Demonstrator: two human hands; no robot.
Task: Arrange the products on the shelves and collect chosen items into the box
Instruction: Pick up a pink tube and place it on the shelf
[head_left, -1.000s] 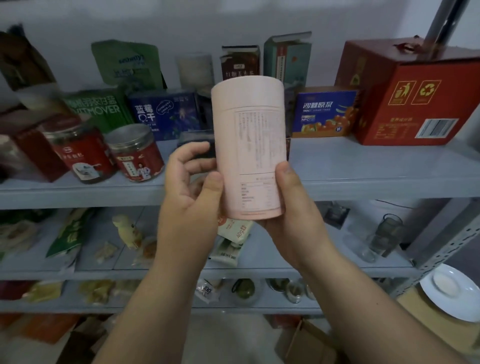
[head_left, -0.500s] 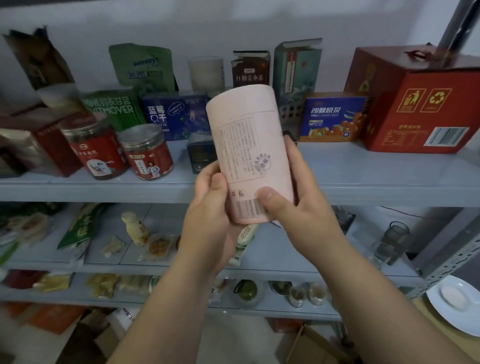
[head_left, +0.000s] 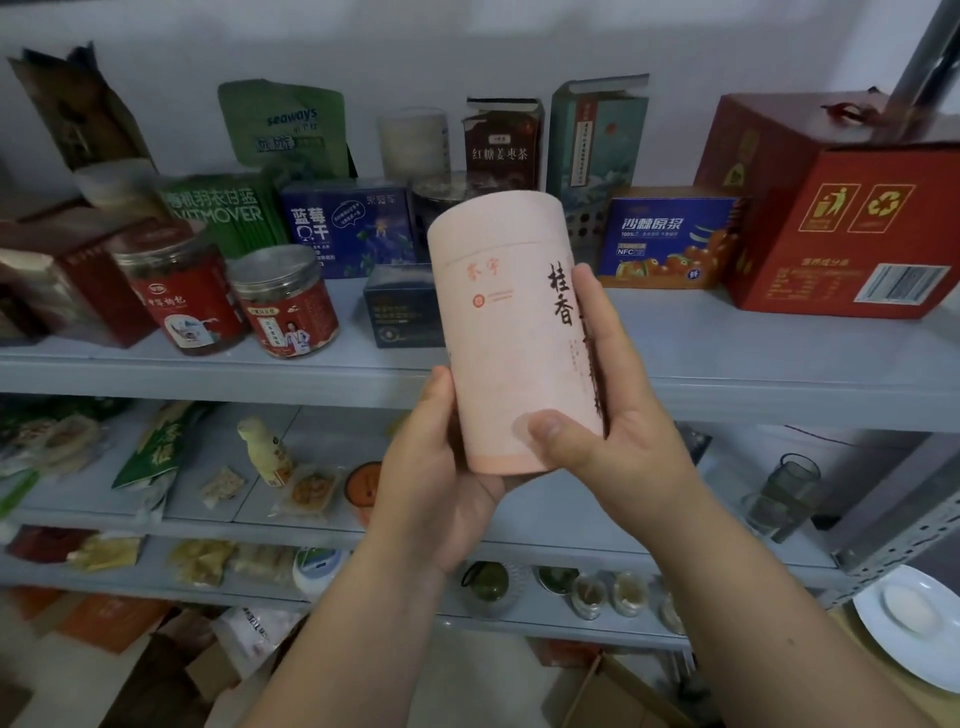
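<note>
A pale pink paper canister (head_left: 511, 317) with black calligraphy on its front is held upright, tilted slightly left, in front of the top shelf (head_left: 727, 374). My right hand (head_left: 608, 431) grips its right side, with the thumb across the lower front and the fingers behind. My left hand (head_left: 441, 473) cups the bottom left edge, its thumb along the side. A brown cardboard box (head_left: 613, 696) stands on the floor at the lower right, mostly cut off by the frame.
The top shelf carries two red-labelled jars (head_left: 236, 301), a blue box (head_left: 348, 228), a small dark box (head_left: 400, 306), an orange-and-blue box (head_left: 670, 236) and a big red carton (head_left: 852, 208). Snack packets fill the lower shelves. A white plate (head_left: 914, 623) sits at the right.
The canister has been turned in my hands: the printed label and barcode have rotated away, and the front with large black characters now faces me. Both hands shifted their hold on it.
</note>
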